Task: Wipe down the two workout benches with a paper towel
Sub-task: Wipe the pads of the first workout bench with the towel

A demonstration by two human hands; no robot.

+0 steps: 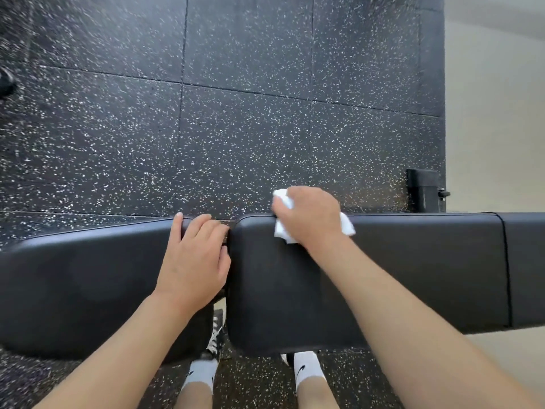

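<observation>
1. Head view: the right hand (306, 216) presses a crumpled paper towel (284, 231) onto the far edge of the right-hand bench pad (413, 270), while the left hand (194, 255) lies flat, fingers relaxed, on the left-hand bench pad (73, 281).
2. Risk — the small wad could skip the gap (227, 261) between pads, or shred at the rim.

Person seen from above: bare forearms without sleeves, left hand (193, 258) and right hand (309, 216) without gloves or rings. At 6 o'clock, white crew socks (306, 369) bearing black swoosh logos; a black-and-white laced sneaker (216, 332) shows just above.
</observation>
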